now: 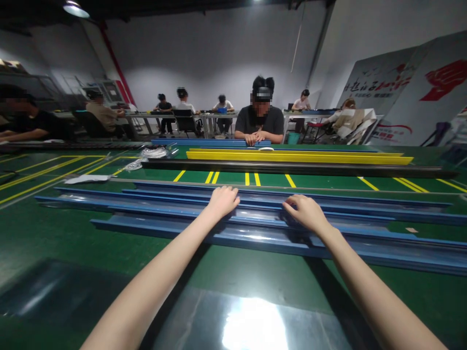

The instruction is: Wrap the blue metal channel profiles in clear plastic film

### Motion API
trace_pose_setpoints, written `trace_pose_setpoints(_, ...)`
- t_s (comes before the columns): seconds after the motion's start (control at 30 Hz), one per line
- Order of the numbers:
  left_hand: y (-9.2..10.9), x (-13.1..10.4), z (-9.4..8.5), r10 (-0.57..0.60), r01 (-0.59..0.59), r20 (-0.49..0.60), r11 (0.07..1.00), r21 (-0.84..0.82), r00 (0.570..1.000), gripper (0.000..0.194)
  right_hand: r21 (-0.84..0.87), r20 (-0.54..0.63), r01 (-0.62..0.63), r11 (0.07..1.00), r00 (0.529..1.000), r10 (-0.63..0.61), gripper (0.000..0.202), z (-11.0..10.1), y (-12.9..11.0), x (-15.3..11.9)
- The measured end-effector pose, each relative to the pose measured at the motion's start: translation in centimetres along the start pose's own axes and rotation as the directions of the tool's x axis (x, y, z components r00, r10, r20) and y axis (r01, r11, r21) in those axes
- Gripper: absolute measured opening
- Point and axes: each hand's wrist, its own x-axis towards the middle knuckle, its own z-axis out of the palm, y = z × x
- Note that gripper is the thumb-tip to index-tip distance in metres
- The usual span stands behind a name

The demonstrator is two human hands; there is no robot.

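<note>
Several long blue U-shaped channels (255,236) lie side by side across the green table, their troughs facing up and shiny inside. My left hand (223,201) is closed over the edge of a channel in the back part of the group, its fingers curled over the far side. Right of it, my right hand (305,212) is at the same channels, thumb pointing left along an edge and fingers bent; its fingertips are partly hidden. Between the hands a stretch of the trough shows.
Beyond lie a long black strip (292,167) and yellow channels (299,156). Clear plastic wrap (155,153) and a white sheet (88,179) are at the left. A co-worker (260,116) sits opposite. Transparent film (204,316) covers the near table. Yellow lines (247,179) mark the surface.
</note>
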Motion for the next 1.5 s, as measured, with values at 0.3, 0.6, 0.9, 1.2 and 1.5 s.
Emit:
trace_pose_setpoints(0.3, 0.1, 5.2, 3.8, 0.108, -0.072, 0.188, 0.979, -0.19, 0.976, 0.066, 0.083, 0.006, 0.026, 0.996, 1.0, -0.027, 0.047, 4.2, 2.9, 4.3)
trace_pose_setpoints(0.6, -0.3, 6.8, 5.4, 0.161, -0.096, 0.262, 0.965, -0.245, 0.952, 0.077, -0.07, 0.161, 0.07, 0.995, 0.985, -0.058, 0.072, 6.2, 4.5, 6.2)
trace_pose_setpoints(0.9, -1.2, 6.6, 5.5, 0.217, -0.192, 0.104, 0.959, -0.208, 0.971, 0.079, -0.101, 0.158, 0.141, 0.985, 0.98, -0.124, 0.079, 4.7, 4.2, 6.0)
trace_pose_setpoints(1.2, -1.4, 6.8, -0.3, 0.176, -0.179, -0.03, 0.977, -0.119, 0.984, 0.084, -0.179, 0.026, 0.169, 0.969, 0.986, -0.167, 0.083, -0.9, 3.7, 6.0)
trace_pose_setpoints(1.5, -1.4, 1.0, -4.7, 0.162, -0.166, -0.092, 0.985, -0.043, 0.983, 0.082, -0.288, -0.058, 0.31, 0.906, 0.939, -0.34, 0.082, -5.2, 1.2, 3.3)
